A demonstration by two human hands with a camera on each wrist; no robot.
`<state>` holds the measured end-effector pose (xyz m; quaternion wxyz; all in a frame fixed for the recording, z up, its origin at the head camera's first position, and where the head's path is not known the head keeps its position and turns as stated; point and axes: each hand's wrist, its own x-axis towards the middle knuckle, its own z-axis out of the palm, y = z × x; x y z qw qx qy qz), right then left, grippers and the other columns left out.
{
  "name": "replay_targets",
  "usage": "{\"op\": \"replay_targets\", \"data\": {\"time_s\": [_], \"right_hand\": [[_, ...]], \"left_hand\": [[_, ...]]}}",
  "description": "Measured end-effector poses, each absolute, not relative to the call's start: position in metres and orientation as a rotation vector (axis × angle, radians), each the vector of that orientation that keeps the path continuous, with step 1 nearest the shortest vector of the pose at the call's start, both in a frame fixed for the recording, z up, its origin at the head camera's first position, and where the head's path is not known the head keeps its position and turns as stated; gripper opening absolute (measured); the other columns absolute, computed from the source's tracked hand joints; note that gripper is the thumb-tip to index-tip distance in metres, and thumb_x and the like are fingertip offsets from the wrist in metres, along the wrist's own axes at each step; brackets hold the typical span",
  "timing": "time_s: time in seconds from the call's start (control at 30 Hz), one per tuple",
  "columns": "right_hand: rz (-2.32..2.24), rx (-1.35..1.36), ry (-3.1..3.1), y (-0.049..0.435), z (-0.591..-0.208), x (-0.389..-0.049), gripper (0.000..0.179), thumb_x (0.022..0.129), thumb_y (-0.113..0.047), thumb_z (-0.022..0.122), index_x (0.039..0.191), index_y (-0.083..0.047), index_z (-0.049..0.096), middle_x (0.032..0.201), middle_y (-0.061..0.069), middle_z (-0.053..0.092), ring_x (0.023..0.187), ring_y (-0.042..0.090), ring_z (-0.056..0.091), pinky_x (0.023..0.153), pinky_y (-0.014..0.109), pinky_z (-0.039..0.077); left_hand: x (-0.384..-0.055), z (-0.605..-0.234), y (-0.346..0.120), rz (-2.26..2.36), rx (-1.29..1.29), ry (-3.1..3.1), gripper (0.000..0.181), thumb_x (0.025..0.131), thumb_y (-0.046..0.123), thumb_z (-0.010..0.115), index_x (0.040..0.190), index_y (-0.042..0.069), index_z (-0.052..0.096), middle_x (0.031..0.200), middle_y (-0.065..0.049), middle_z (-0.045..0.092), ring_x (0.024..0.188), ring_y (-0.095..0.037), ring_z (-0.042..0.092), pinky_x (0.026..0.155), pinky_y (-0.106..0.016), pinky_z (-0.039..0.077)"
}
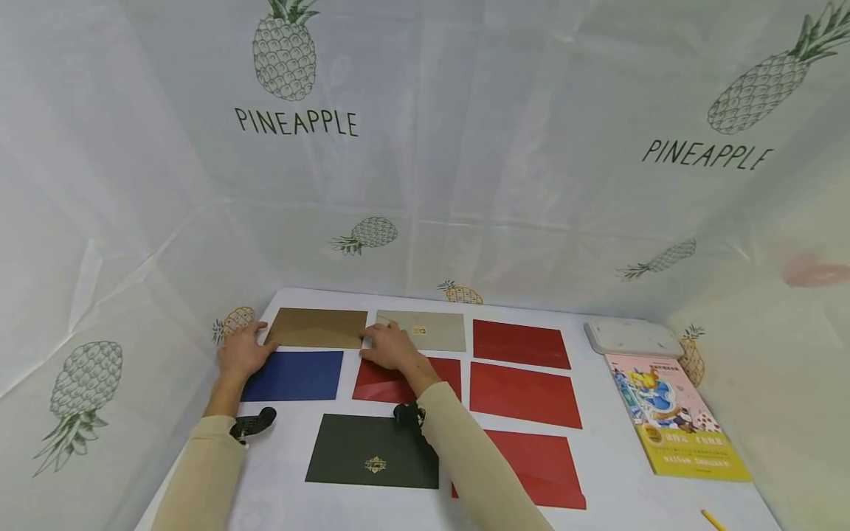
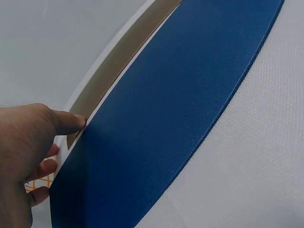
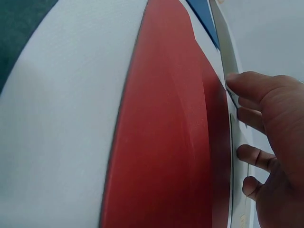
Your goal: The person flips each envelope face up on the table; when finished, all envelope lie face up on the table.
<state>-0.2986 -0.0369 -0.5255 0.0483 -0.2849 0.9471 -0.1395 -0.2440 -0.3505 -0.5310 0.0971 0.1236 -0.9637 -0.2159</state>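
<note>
A flat gold-brown rectangular card (image 1: pixel 319 328) lies in the back left of the table in the head view. My left hand (image 1: pixel 242 350) touches its left end, thumb at the near corner and fingers spread along the side. At its right end, my right hand (image 1: pixel 390 346) touches the edge with loosely bent fingers. Just in front of the brown card is a blue card (image 1: pixel 292 376), large in the left wrist view. A red card (image 1: pixel 378 381) lies below my right hand, partly hidden by the forearm. Beside that hand sits a beige card (image 1: pixel 443 333) with a small yellow mark.
A dark green card (image 1: pixel 352 450) with a gold emblem lies nearer the front. Three more red cards form a column at right, including the back one (image 1: pixel 518 343). Farther right are a white case (image 1: pixel 631 337), a colourful book (image 1: pixel 684 420) and a yellow pencil-like stick (image 1: pixel 713 520).
</note>
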Motion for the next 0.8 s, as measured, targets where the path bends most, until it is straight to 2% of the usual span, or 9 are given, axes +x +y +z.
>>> {"op": "replay_targets", "data": {"time_s": [0.53,0.8], "right_hand": [[-0.489,-0.87,2.881,-0.037,-0.528,-0.298,0.052,0.095,-0.04,0.064,0.145,-0.029,0.055,0.144,-0.003,0.057,0.123,0.024,0.048,0.102,0.046,0.044],[-0.484,-0.892,2.881,-0.038,-0.527,-0.297,0.051,0.096,-0.039,0.064,0.144,-0.028,0.055,0.144,-0.002,0.056,0.121,0.024,0.048,0.1,0.044,0.045]], "left_hand": [[-0.246,-0.539,-0.354,-0.741,0.332,-2.751,0.06,0.087,0.021,0.076,0.138,0.0,0.053,0.13,-0.022,0.064,0.122,-0.049,0.052,0.096,-0.064,0.036],[-0.244,-0.536,-0.353,-0.794,0.31,-2.759,0.06,0.087,0.02,0.076,0.14,0.005,0.052,0.128,-0.019,0.066,0.122,-0.054,0.043,0.094,-0.069,0.025]]}}
